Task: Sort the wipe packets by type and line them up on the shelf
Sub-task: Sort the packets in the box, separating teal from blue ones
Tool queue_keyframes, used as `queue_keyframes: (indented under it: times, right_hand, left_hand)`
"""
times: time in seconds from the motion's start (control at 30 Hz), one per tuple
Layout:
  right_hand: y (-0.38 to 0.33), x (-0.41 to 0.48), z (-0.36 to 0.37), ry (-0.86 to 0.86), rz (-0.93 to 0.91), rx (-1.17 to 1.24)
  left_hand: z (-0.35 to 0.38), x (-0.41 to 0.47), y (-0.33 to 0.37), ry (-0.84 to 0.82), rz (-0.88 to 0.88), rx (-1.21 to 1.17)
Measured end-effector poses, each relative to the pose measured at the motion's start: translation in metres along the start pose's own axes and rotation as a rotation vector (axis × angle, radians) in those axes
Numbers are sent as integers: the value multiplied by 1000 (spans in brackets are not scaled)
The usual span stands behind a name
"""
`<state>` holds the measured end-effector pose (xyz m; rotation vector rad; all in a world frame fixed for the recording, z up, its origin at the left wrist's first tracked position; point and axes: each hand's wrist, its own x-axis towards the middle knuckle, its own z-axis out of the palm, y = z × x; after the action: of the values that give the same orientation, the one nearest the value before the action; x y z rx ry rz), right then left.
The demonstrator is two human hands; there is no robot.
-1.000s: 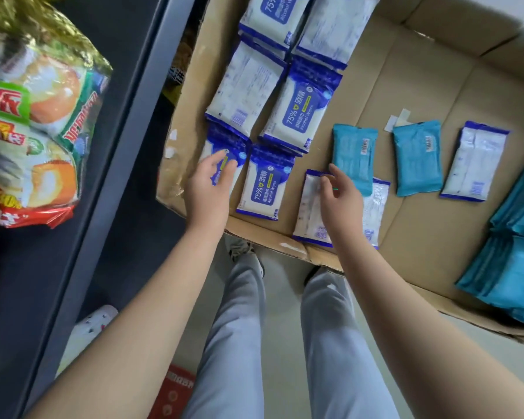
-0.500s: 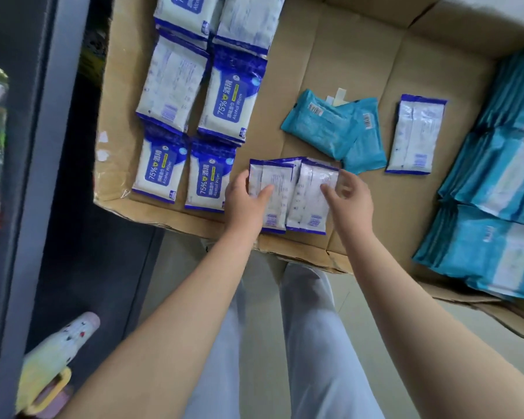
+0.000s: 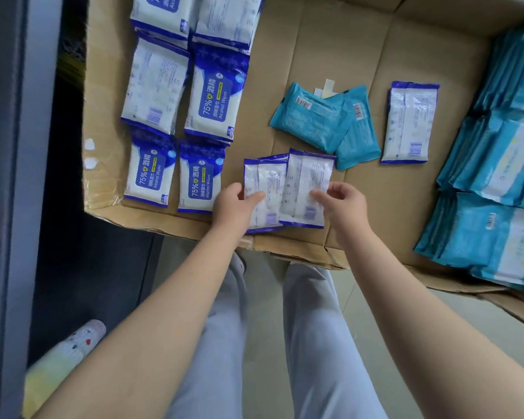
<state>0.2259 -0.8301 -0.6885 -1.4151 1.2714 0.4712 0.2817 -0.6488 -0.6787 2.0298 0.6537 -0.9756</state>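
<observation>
Since a second ago my left hand has crossed from the face-up alcohol wipe row to pinch the left face-down packet. My right hand pinches the overlapping right face-down packet, near the front edge of the cardboard. Possibly lifted. Recommend squaring edges, labels up, joining that row.

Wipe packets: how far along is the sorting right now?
Done: the blue alcohol packets lie in rows on the left of the cardboard, and teal stacks fill the right. In hand: the left grip and right grip pinch two face-down white packets at the near edge. Left: two loose teal packets overlapping mid-sheet and one lone white packet beside them.
</observation>
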Motion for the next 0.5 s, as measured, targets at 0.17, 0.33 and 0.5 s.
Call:
queue_keyframes:
  times: [0.17,0.33,0.5]
  right_hand:
    - [-31,-14,1,-118,-41,75]
    - [-43,-34,44,-272,-55,61]
    - [-38,-50,111,-296,-13,80]
  left_hand:
    - [-50,-6,3,4,63,-225]
    - [-124,9,-10,71,44,-284]
    - [-183,40,-30,-32,2,-156]
